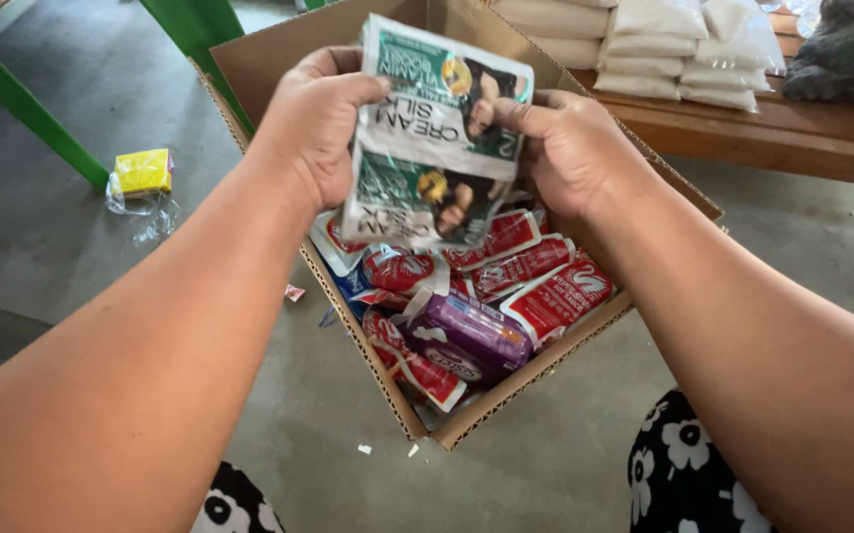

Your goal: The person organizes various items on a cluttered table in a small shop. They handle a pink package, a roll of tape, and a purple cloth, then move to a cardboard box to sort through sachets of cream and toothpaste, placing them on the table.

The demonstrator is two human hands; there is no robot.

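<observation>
Two hands, the left hand (313,123) and the right hand (570,148), pinch the side edges of a strip of green-and-white sachets (432,138) at upper centre of the frame, held above the open cardboard box (402,405); the step looks like lifting or sorting the strip over the box, and any further move would call for a firm pinch on limp foil. Below it lie red-and-white packets (555,296) and a purple pack (471,331) crowding the box; farther off, a yellow block (143,170) at left, green legs (12,94), white bags (683,49) upper right.
</observation>
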